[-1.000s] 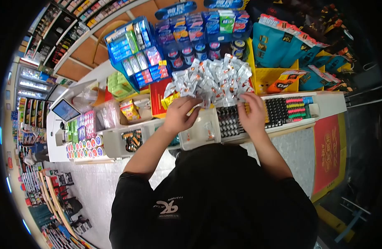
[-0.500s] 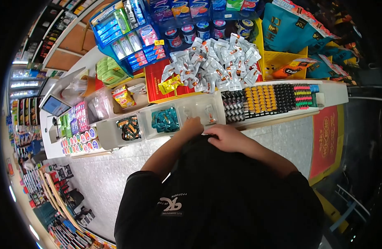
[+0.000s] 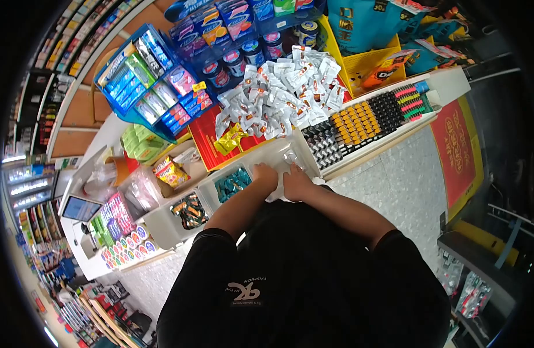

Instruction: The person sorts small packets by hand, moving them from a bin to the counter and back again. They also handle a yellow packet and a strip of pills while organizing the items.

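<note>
My left hand (image 3: 265, 176) is curled with its fingertips down inside the pale plastic bin (image 3: 281, 147); whatever is in its fingers is hidden. To its right, my right hand (image 3: 299, 184) reaches over the front edge of the same bin. Its fingertips meet a small clear-and-white packet (image 3: 291, 156) and look closed on its near end. Behind the bin, a large heap of silver-white packets (image 3: 290, 87) lies on a red box (image 3: 209, 136). A yellow wrapped packet (image 3: 230, 139) rests at the heap's front left.
Left of my hands are bins of teal packets (image 3: 232, 184) and dark packets (image 3: 189, 211). Rows of orange and black-capped small items (image 3: 356, 123) stand to the right. A blue gum rack (image 3: 154, 81) and yellow dividers (image 3: 334, 43) rise behind.
The view has turned, so the counter now slopes up to the right. My right hand has moved from the bin's front edge into the bin, to the packet. My left hand stays in the bin.
</note>
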The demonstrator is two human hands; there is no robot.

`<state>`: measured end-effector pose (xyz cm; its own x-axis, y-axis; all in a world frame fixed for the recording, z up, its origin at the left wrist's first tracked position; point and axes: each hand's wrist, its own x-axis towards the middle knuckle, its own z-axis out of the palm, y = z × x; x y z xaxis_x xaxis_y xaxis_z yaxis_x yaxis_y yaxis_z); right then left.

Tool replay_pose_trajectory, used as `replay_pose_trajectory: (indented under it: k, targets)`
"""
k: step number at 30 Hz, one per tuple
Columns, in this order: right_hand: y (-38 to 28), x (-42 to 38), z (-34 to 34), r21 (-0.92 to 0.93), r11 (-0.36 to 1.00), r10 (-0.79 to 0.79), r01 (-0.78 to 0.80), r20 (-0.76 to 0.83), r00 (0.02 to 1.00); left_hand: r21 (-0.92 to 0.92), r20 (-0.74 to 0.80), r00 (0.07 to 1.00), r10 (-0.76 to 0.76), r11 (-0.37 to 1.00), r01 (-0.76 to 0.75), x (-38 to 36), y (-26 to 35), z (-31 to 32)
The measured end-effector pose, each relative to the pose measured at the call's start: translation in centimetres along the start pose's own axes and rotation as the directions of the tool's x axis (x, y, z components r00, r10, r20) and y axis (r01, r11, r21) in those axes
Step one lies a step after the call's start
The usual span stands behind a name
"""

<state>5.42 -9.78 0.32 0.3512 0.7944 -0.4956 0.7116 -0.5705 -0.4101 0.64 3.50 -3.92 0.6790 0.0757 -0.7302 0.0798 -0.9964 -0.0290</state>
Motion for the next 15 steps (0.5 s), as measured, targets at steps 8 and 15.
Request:
replay_pose_trajectory:
  k: [8, 15]
  targets:
    - [-1.0, 3.3, 1.4, -0.012, 0.982, 0.191, -0.191, 0.049, 0.98, 0.031, 0.099, 0.994, 0.044, 0.998, -0.048, -2.1, -0.4, -1.4]
    - [1.5, 6.2, 5.5, 0.0, 0.947, 0.321, -0.321, 0.005, 0.947, -0.026, -0.016, 0.992, 0.124, 0.992, -0.124, -2.5, -0.9, -0.4]
